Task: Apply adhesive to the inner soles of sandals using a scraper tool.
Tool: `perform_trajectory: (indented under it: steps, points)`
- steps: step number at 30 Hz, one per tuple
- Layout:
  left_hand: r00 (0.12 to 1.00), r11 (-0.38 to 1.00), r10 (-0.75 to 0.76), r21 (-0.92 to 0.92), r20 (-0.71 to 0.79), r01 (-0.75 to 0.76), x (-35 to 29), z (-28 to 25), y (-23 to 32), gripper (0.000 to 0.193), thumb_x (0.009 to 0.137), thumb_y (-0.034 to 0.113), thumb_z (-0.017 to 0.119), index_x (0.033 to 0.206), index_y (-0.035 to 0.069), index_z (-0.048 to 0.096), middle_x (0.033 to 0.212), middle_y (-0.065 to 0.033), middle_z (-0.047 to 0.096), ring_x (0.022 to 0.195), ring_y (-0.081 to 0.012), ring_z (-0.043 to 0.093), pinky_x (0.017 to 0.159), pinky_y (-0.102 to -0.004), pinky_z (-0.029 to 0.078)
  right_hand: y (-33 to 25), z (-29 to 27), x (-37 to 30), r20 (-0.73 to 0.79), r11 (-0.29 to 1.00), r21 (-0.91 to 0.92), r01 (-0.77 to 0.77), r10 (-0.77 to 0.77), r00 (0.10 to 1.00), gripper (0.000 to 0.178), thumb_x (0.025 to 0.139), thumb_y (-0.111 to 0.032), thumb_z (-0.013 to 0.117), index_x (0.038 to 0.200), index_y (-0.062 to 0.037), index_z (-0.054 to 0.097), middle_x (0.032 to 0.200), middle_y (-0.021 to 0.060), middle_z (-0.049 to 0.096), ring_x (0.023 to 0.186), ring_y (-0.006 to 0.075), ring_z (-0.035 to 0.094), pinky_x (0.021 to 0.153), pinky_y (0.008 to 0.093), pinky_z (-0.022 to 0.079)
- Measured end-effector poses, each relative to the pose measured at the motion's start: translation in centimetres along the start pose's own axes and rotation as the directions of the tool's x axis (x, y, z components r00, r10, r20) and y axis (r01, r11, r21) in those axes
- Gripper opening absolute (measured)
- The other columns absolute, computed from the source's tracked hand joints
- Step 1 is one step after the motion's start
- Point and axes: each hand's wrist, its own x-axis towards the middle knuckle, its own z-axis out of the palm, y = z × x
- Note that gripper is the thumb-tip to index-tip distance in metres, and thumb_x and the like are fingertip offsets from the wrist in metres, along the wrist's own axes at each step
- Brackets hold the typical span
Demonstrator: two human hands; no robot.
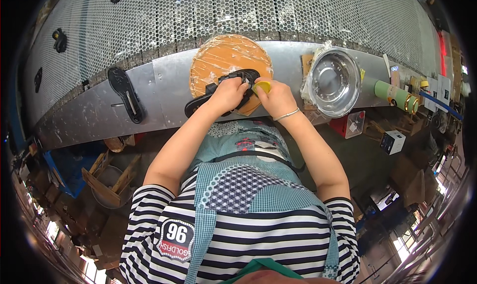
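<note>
A black strappy sandal rests across the near part of a round orange-brown board, its surface streaked with whitish, glue-like strands. My left hand is closed on the sandal's upper part, fingers pinching near the straps. Beside it, my right hand grips a small yellow piece with a rounded edge, pressed close to the sandal's far end. What kind of tool or pad that is, I cannot make out. Under the right hand a tan flat piece shows partly.
Left on the metal bench lies another black sandal. A shiny metal bowl stands right of the board, with a green roll farther right. Beyond the bench runs a perforated conveyor carrying black footwear.
</note>
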Motion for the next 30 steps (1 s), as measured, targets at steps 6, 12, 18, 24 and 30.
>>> perform_trajectory:
  steps: [6,12,18,24,30]
  points:
    - [0.993,0.992,-0.078,-0.093,0.092,0.087,0.3,-0.5,0.8,0.028,0.095,0.021,0.051,0.083,-0.003,0.057,0.07,-0.0117,0.062,0.064,-0.0192,0.062,0.061,-0.0331,0.049,4.1,-0.3,0.5,0.304,0.74,0.53,-0.414,0.29,0.908,0.022,0.087,-0.017,0.06,0.103,-0.0057,0.068,0.072,0.0057,0.066,0.054,0.0164,0.06,0.051,0.0301,0.049]
    - [0.983,0.964,-0.116,-0.222,0.145,0.147,0.6,-0.1,0.2,0.026,0.096,0.021,0.05,0.091,-0.002,0.059,0.075,-0.0077,0.063,0.068,-0.0143,0.063,0.064,-0.0288,0.051,4.8,0.0,0.0,0.253,0.671,0.606,-0.427,0.347,0.903,0.023,0.089,-0.021,0.06,0.105,-0.0052,0.067,0.07,0.002,0.063,0.05,0.0071,0.053,0.046,0.0219,0.043]
    - [0.994,0.968,-0.083,-0.233,0.066,0.096,0.3,0.7,1.0,0.029,0.094,0.023,0.051,0.084,-0.003,0.059,0.069,-0.012,0.064,0.065,-0.0211,0.063,0.063,-0.0339,0.048,4.5,0.3,-1.5,-0.032,0.611,0.75,-0.252,0.414,0.91,0.025,0.092,-0.022,0.06,0.109,-0.0051,0.066,0.073,-0.0001,0.063,0.053,0.005,0.053,0.049,0.0206,0.044]
    - [0.992,0.968,-0.094,-0.226,0.083,0.111,0.7,0.9,1.3,0.027,0.094,0.021,0.051,0.085,-0.003,0.059,0.071,-0.012,0.064,0.067,-0.0212,0.064,0.064,-0.0336,0.049,6.2,1.0,1.1,0.012,0.589,0.776,-0.223,0.34,0.94,0.026,0.091,-0.023,0.062,0.11,-0.0056,0.066,0.078,0.0007,0.064,0.059,0.0052,0.055,0.054,0.0196,0.045]
    - [0.993,0.974,-0.085,-0.205,0.079,0.1,1.1,1.1,1.8,0.025,0.093,0.02,0.053,0.085,-0.003,0.059,0.071,-0.0119,0.065,0.068,-0.0209,0.064,0.065,-0.0337,0.049,6.6,0.5,0.9,0.073,0.562,0.789,-0.246,0.312,0.947,0.026,0.09,-0.024,0.063,0.11,-0.0062,0.066,0.078,-0.0001,0.064,0.059,0.0054,0.054,0.054,0.0199,0.045]
